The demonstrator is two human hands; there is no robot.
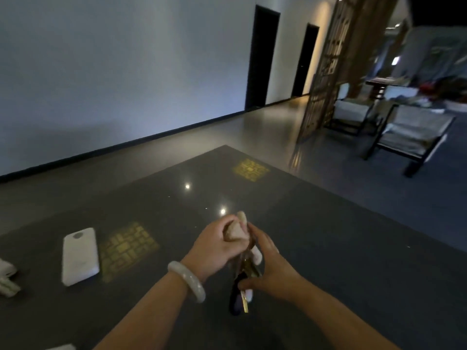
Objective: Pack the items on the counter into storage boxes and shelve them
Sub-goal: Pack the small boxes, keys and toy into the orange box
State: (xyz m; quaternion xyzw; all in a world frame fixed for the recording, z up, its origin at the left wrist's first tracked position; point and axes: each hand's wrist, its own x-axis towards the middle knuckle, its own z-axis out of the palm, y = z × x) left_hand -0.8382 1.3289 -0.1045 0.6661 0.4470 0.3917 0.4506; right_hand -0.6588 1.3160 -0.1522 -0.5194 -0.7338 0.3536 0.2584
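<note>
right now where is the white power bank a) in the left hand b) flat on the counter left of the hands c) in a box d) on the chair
b: the power bank lies flat on the dark counter, apart from and left of the left hand, which with the right hand holds a small bundle.

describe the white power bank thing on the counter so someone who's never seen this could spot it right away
Start at the dark glossy counter and look to its left part, left of the person's left hand. The power bank lies flat beside a yellow patterned patch. It is the one smooth white rounded slab with a ring mark near its far end, unlike the lumpy white pieces at the left edge.
</note>
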